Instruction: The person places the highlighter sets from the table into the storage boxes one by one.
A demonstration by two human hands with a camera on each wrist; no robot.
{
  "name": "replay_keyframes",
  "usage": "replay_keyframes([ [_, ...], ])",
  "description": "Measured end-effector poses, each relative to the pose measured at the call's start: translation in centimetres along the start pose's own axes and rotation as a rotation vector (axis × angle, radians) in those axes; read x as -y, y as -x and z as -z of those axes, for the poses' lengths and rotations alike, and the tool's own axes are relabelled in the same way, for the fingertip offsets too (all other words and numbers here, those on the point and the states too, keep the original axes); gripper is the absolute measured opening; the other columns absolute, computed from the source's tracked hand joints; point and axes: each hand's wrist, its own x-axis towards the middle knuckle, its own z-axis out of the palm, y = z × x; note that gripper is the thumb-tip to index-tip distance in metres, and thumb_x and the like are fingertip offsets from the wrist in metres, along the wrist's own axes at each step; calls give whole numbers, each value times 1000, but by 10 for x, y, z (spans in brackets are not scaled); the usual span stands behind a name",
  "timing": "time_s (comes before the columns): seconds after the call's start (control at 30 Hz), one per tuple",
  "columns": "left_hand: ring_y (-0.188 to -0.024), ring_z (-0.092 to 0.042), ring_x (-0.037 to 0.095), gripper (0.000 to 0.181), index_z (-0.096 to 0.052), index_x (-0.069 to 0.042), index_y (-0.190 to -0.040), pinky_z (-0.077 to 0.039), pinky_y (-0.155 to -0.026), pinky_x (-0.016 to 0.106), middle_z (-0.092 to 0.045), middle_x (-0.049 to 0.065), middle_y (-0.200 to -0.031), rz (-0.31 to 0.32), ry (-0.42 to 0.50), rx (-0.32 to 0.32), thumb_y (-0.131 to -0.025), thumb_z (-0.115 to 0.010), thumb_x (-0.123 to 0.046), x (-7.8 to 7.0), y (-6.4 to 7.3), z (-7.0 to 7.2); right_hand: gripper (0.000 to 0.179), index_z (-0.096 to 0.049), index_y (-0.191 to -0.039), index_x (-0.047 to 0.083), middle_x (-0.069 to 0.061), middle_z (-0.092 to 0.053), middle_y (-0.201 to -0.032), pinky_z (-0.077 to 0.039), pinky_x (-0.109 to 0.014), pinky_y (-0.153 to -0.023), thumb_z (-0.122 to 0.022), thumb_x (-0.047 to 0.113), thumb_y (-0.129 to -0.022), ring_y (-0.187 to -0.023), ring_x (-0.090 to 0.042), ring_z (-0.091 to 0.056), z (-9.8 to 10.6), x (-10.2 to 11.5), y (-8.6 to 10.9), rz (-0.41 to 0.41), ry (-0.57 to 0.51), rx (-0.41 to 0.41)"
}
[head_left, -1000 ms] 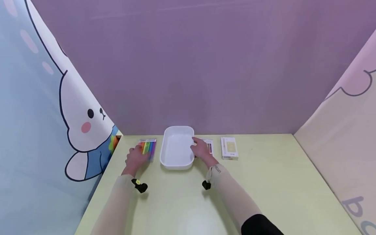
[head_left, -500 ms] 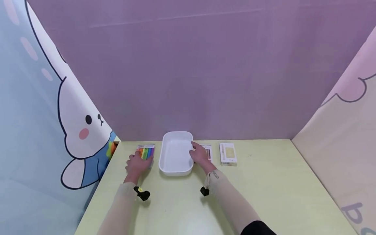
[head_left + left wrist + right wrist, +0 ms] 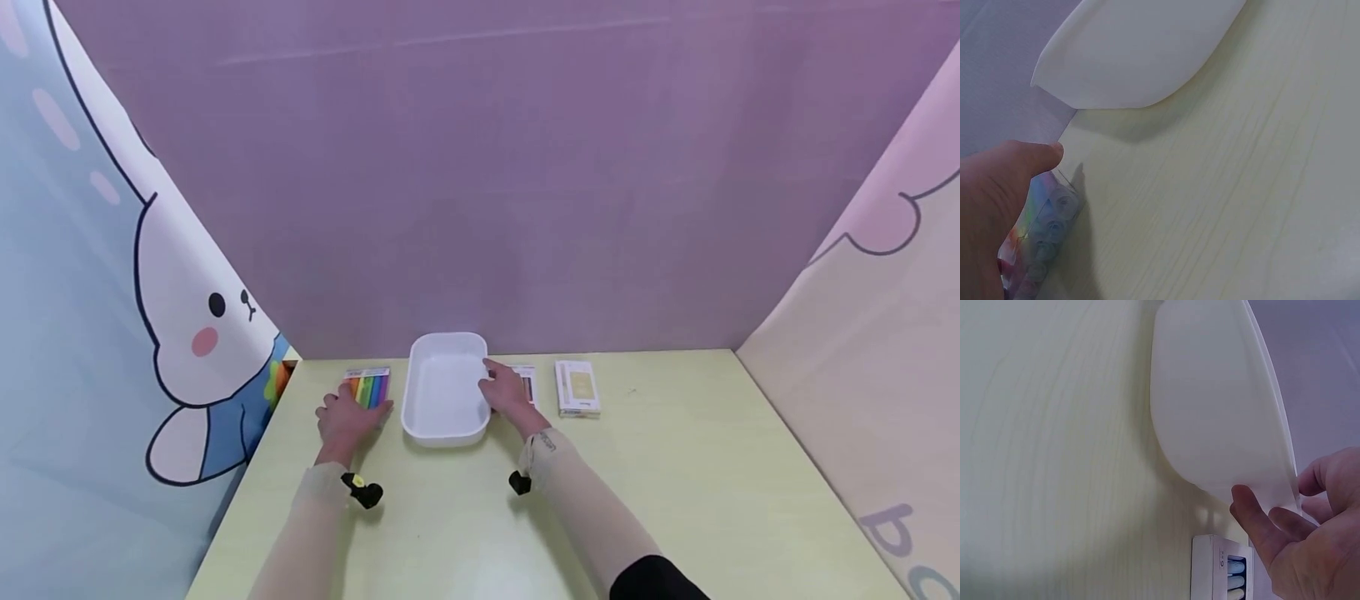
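Note:
In the head view, a white plastic tray (image 3: 447, 392) stands at the back of the table. My right hand (image 3: 510, 392) pinches its right rim. The right wrist view shows fingers (image 3: 1257, 522) against the tray's outer wall (image 3: 1216, 394) and another digit at the rim. Left of the tray lies a clear pack of rainbow-coloured pens (image 3: 370, 388). Above its near part is my left hand (image 3: 347, 421), spread across it. In the left wrist view the thumb (image 3: 1038, 156) is straight over the pack's edge; the other fingers are hidden there.
Partly behind the right hand lies a white box with a window showing coloured sticks (image 3: 1235, 575). Farther right is a white box with a yellowish panel (image 3: 579, 387). A purple backdrop (image 3: 480, 208) rises behind the table (image 3: 675, 467).
The head view has shifted slightly. My left thumb has moved a little toward the pen pack's right edge. The right hand stays at the tray's rim.

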Motion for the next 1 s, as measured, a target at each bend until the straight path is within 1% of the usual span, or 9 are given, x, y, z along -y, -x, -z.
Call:
replay_keyframes([
  [0.1,-109,-35,47,116,-24,1,-146,-36,-89,62,-38,30,-125,-12,3,-27,-70,-65,-76,-4,1,0,55,-49,-144,14,-14,-59,-132,-50,-37,-85,-56,18,-89,-116,-28,-56,2,2,-3,14,0,-17],
  [0.2,-110,-33,47,117,-24,1,-146,-33,-92,62,-38,30,-126,-3,8,-62,-69,-65,-76,-5,1,-2,55,-49,-144,14,-14,-58,-132,-46,-40,-94,-55,17,-89,-120,-29,-54,3,5,-4,19,-6,-17],
  [0.33,-112,-33,46,117,-22,1,-147,-32,-94,63,-37,29,-128,15,-19,-83,-70,-64,-76,0,2,-10,54,-48,-145,14,-13,-58,-133,-46,-39,-94,-54,17,-91,-120,-27,-54,3,4,-1,5,7,1],
  [0.47,-113,-33,46,111,-22,2,-146,-30,-94,64,-37,29,-127,22,-20,-107,-73,-63,-71,4,3,-16,55,-47,-145,14,-12,-58,-133,-49,-35,-86,-54,18,-91,-116,-26,-56,0,2,0,10,30,0],
  [0.53,-112,-33,47,109,-24,3,-145,-31,-93,64,-38,30,-126,24,-22,-117,-73,-64,-68,4,2,-16,55,-46,-145,15,-12,-58,-134,-51,-34,-80,-54,19,-91,-114,-26,-57,0,1,-1,13,32,7],
  [0.67,-110,-34,47,106,-26,4,-143,-32,-91,64,-39,30,-123,21,-28,-127,-73,-64,-66,2,0,-12,55,-46,-146,14,-14,-56,-134,-51,-35,-81,-54,19,-92,-116,-27,-56,2,2,-2,14,16,17],
  [0.77,-110,-34,47,104,-27,3,-143,-32,-90,64,-39,30,-124,17,-35,-126,-74,-63,-66,-1,1,-15,55,-45,-146,14,-15,-56,-135,-51,-36,-79,-55,19,-92,-116,-28,-56,3,-2,0,-3,7,19],
  [0.9,-109,-35,47,103,-28,2,-143,-33,-89,64,-40,30,-123,21,-26,-135,-74,-63,-65,0,3,-18,55,-46,-145,14,-14,-57,-134,-50,-38,-84,-56,18,-92,-117,-29,-56,1,-6,1,-5,-3,12],
  [1.0,-108,-36,46,102,-28,3,-143,-33,-89,64,-40,29,-122,40,-4,-159,-74,-63,-64,2,3,-14,54,-47,-145,13,-14,-58,-133,-46,-40,-94,-55,17,-92,-121,-30,-53,-1,-2,0,23,-8,21],
])
